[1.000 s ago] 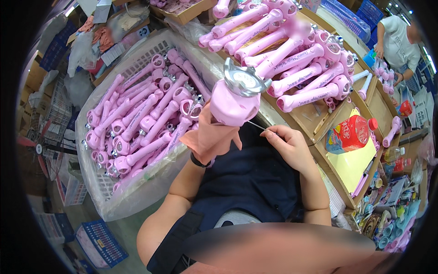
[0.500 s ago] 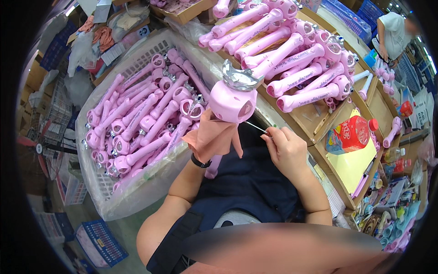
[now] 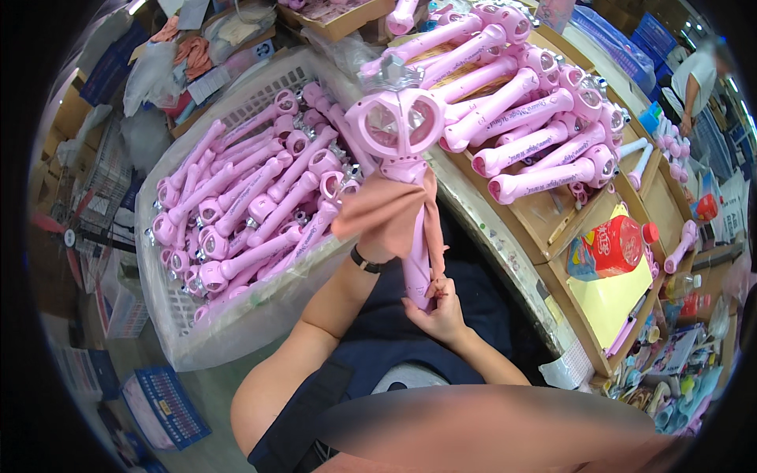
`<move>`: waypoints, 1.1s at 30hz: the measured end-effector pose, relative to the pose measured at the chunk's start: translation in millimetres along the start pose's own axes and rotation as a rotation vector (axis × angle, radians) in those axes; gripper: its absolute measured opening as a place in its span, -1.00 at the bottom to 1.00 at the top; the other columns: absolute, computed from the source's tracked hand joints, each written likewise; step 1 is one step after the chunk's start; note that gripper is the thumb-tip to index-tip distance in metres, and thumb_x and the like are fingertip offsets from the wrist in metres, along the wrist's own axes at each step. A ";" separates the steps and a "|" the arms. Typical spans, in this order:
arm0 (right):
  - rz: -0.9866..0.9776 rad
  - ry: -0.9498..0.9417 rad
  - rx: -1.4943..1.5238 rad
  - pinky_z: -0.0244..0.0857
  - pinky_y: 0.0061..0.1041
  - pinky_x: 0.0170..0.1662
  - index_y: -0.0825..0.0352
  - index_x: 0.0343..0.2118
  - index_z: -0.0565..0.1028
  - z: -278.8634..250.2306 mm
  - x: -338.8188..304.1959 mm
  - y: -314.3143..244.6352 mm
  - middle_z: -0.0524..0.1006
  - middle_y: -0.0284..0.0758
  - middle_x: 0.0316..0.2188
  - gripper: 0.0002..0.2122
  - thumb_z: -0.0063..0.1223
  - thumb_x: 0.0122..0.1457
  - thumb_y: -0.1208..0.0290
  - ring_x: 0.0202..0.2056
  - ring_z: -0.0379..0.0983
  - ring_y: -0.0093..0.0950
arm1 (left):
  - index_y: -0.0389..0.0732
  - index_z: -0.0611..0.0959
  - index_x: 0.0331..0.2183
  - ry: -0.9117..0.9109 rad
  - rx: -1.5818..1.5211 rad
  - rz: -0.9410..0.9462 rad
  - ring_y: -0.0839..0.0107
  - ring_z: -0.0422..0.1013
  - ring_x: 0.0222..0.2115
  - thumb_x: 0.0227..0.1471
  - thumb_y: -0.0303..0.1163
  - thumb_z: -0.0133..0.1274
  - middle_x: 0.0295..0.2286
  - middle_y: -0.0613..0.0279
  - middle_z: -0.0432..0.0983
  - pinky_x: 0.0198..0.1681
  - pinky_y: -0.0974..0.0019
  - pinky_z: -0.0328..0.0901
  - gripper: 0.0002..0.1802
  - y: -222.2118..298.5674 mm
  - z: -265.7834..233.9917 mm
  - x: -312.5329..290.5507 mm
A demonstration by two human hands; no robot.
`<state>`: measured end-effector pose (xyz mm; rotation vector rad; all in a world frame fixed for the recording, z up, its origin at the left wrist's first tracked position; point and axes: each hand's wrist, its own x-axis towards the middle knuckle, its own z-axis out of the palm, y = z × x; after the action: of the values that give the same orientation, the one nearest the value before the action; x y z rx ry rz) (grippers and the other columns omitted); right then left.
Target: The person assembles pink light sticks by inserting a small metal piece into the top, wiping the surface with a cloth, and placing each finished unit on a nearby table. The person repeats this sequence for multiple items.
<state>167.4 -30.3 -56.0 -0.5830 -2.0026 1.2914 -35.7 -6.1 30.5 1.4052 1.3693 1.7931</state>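
Observation:
A pink toy wand point(image 3: 415, 272) stands nearly upright in front of me, its round windowed head and silvery crown at the top. A peach cloth point(image 3: 398, 206) is draped round the handle just below the head. Through this cloth my left hand point(image 3: 380, 243) grips the wand; its fingers are mostly covered. Lower down, my right hand point(image 3: 443, 315) is closed on the bottom end of the handle. Whether the right hand also keeps a thin metal tool cannot be made out.
To the left, a lined white basket point(image 3: 169, 319) holds many pink wands point(image 3: 260, 185). More wands point(image 3: 544, 138) are piled on the bench at right. Beside them sit cardboard trays point(image 3: 544, 225), a red-labelled bottle point(image 3: 611, 248) and yellow paper point(image 3: 619, 296). Another person point(image 3: 694, 83) stands far right.
The wand has turned so its windowed head faces me and its handle shows. My right hand has moved from beside the head, where it held a thin metal rod, down to the handle's end.

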 end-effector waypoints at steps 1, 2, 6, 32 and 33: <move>-0.035 -0.004 0.030 0.34 -0.50 -0.48 0.32 -0.33 0.13 3.1 -2.2 8.2 0.44 -0.06 -0.20 -0.48 0.40 -0.09 0.43 -0.51 0.42 -0.41 | -0.26 0.49 -0.17 0.002 0.162 0.022 0.37 0.37 -0.38 0.14 -0.27 -0.16 -0.32 0.18 0.44 -0.31 0.36 0.32 -0.69 -0.5 1.2 -5.0; -0.055 0.007 0.071 0.31 -0.50 -0.53 0.32 -0.33 0.13 6.4 -3.6 14.8 0.44 -0.06 -0.22 -0.48 0.40 -0.09 0.44 -0.55 0.40 -0.43 | -0.27 0.49 -0.17 -0.013 0.186 0.041 0.37 0.38 -0.38 0.14 -0.27 -0.16 -0.32 0.17 0.44 -0.31 0.35 0.32 -0.69 -1.9 2.5 -7.8; -0.121 0.016 0.139 0.26 -0.54 -0.62 0.32 -0.30 0.11 12.6 -6.3 28.4 0.45 -0.06 -0.26 -0.46 0.40 -0.10 0.44 -0.62 0.36 -0.48 | -0.29 0.49 -0.18 -0.040 0.186 0.069 0.35 0.39 -0.34 0.14 -0.26 -0.14 -0.29 0.14 0.45 -0.30 0.32 0.33 -0.68 -5.8 6.1 -14.8; -0.171 -0.008 0.004 0.33 -0.46 -0.60 0.32 -0.33 0.17 -4.4 -0.2 11.4 0.47 0.03 -0.16 -0.50 0.40 -0.11 0.40 -0.60 0.47 -0.31 | -0.43 0.42 -0.06 0.120 0.162 0.090 0.35 0.39 -0.16 0.11 -0.43 0.01 -0.15 0.06 0.43 -0.05 0.30 0.30 -0.62 -10.6 2.5 -24.4; -0.163 -0.029 0.013 0.35 -0.47 -0.59 0.32 -0.33 0.18 -4.5 -2.2 11.9 0.46 0.04 -0.14 -0.50 0.40 -0.11 0.40 -0.59 0.48 -0.30 | -0.43 0.42 -0.08 0.135 0.214 0.082 0.35 0.39 -0.16 0.11 -0.44 0.01 -0.16 0.07 0.43 -0.05 0.31 0.30 -0.63 -11.7 -0.6 -20.8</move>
<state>172.3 -24.2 -66.2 -0.3885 -2.0184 1.2193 -31.1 -19.1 10.9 1.4909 1.6371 1.8681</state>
